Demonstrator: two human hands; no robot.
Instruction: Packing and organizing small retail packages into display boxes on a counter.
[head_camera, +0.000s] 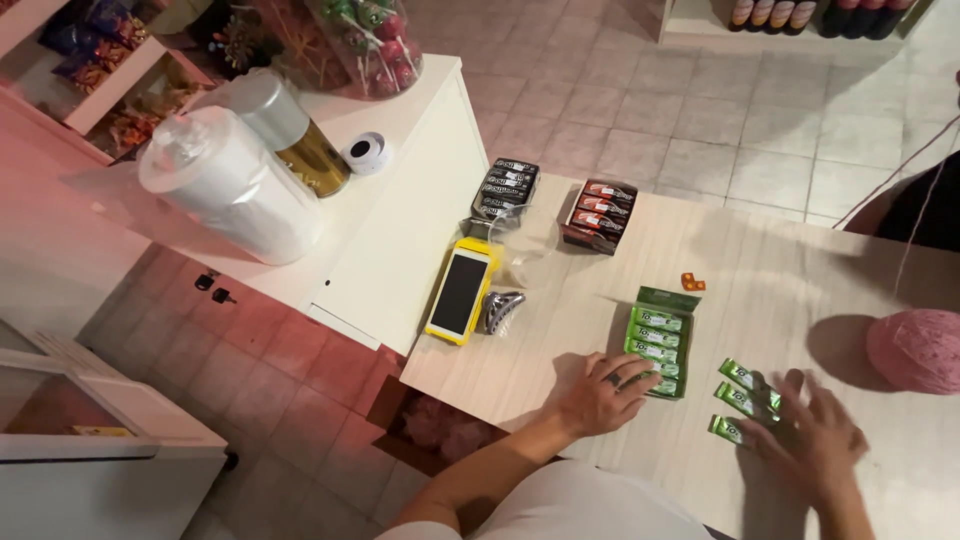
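Hands (600, 392) on green gum packs (745, 400)

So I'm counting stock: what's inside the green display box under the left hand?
The green display box holds a stack of green packs, about four showing. The left hand covers its near end, so any packs there are hidden. Three loose green packs lie by the right hand.

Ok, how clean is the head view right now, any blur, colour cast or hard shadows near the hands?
Head view: the right hand is motion-smeared over the loose green packs; the left hand on the green box is sharper; a reddish cast tints the left side; the pink yarn ball throws a soft shadow leftward.
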